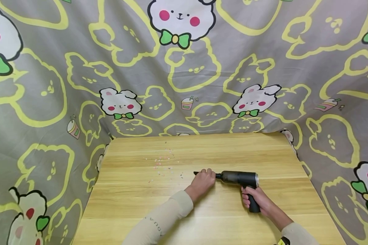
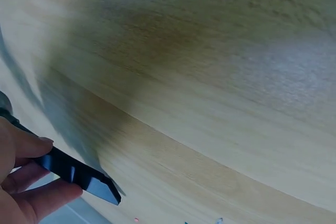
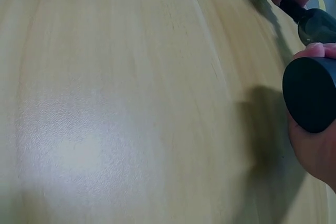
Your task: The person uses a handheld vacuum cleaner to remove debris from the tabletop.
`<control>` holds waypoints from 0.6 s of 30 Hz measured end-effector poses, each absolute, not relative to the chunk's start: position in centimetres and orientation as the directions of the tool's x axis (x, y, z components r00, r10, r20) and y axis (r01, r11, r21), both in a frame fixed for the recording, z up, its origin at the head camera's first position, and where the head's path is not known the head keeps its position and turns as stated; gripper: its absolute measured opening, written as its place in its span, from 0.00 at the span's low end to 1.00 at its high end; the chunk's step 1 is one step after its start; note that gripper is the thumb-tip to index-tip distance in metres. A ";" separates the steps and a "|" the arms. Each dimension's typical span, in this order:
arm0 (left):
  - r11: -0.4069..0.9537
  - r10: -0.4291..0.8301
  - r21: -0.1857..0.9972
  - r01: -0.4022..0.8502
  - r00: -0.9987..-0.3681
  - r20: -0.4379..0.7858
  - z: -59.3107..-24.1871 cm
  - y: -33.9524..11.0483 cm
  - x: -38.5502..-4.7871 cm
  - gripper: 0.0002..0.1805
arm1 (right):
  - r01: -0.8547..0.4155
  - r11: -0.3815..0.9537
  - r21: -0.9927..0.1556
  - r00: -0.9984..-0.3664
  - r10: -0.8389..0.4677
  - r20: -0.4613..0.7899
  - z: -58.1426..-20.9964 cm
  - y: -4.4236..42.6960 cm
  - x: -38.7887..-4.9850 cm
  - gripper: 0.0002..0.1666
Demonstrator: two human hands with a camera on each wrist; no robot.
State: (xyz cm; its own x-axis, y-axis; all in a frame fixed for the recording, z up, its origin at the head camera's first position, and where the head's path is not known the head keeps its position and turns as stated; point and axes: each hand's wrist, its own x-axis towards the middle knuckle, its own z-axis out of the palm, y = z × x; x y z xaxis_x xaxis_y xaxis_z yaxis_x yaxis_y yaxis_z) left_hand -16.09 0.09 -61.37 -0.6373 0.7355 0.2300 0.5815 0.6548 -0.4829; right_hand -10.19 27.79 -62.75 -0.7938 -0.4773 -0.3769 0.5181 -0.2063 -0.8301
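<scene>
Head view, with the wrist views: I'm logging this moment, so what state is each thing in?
Black pistol-shaped device: held by its handle; on or off, cannot tell.
Nozzle: at the device's front end; how firmly fitted, cannot tell.
Left hand: pinching the nozzle.
Right hand: gripping the handle.
Small scraps: scattered over the table.
Patterned curtain: hanging, creased.

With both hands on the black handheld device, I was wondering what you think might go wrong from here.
The left hand pinches the slim nozzle, so a sideways pull might work it loose from the black device that the right hand grips. The tiny bits lie spread out, so such a narrow nozzle could miss some.
</scene>
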 end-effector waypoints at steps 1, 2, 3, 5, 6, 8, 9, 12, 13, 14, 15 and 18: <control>0.655 0.734 -0.486 0.578 -0.641 0.227 -61.4 0.0 -16.1 0.05 | 0.518 -0.206 -0.830 -0.795 -0.475 -0.378 -62.7 27.7 -10.2 0.06; 0.656 0.731 -0.488 0.576 -0.645 0.221 -61.3 -0.1 -16.1 0.05 | 0.517 -0.204 -0.831 -0.796 -0.472 -0.379 -62.7 27.6 -10.3 0.06; 0.657 0.729 -0.488 0.575 -0.649 0.217 -61.3 -0.2 -16.1 0.05 | 0.516 -0.203 -0.832 -0.797 -0.471 -0.380 -62.7 27.5 -10.4 0.05; 0.659 0.726 -0.486 0.574 -0.655 0.209 -61.2 -0.4 -16.1 0.06 | 0.514 -0.199 -0.834 -0.798 -0.468 -0.380 -62.7 27.3 -10.4 0.04; 0.661 0.724 -0.481 0.576 -0.658 0.207 -61.1 -0.5 -16.1 0.05 | 0.513 -0.197 -0.836 -0.798 -0.467 -0.380 -62.7 27.2 -10.5 0.04; 0.664 0.721 -0.473 0.579 -0.663 0.201 -61.0 -0.7 -16.1 0.05 | 0.509 -0.191 -0.840 -0.800 -0.466 -0.378 -62.7 27.0 -10.5 0.04; 0.666 0.719 -0.470 0.579 -0.665 0.200 -60.9 -0.8 -16.1 0.04 | 0.507 -0.190 -0.841 -0.800 -0.467 -0.377 -62.6 26.9 -10.5 0.04; 0.671 0.712 -0.466 0.577 -0.677 0.188 -60.8 -1.1 -16.1 0.04 | 0.502 -0.189 -0.844 -0.801 -0.470 -0.371 -62.7 26.5 -10.7 0.04; 0.672 0.710 -0.467 0.575 -0.680 0.183 -60.7 -1.2 -16.1 0.05 | 0.501 -0.189 -0.844 -0.802 -0.469 -0.371 -62.7 26.4 -10.7 0.04; 0.673 0.708 -0.467 0.574 -0.684 0.179 -60.7 -1.3 -16.1 0.05 | 0.499 -0.190 -0.845 -0.802 -0.469 -0.369 -62.7 26.2 -10.8 0.04; 0.675 0.705 -0.465 0.573 -0.686 0.179 -60.7 -1.4 -16.2 0.05 | 0.501 -0.194 -0.843 -0.803 -0.468 -0.369 -62.7 26.1 -10.8 0.04; 0.679 0.703 -0.460 0.573 -0.687 0.183 -60.7 -1.7 -16.3 0.06 | 0.500 -0.199 -0.843 -0.805 -0.465 -0.369 -62.7 25.7 -11.0 0.03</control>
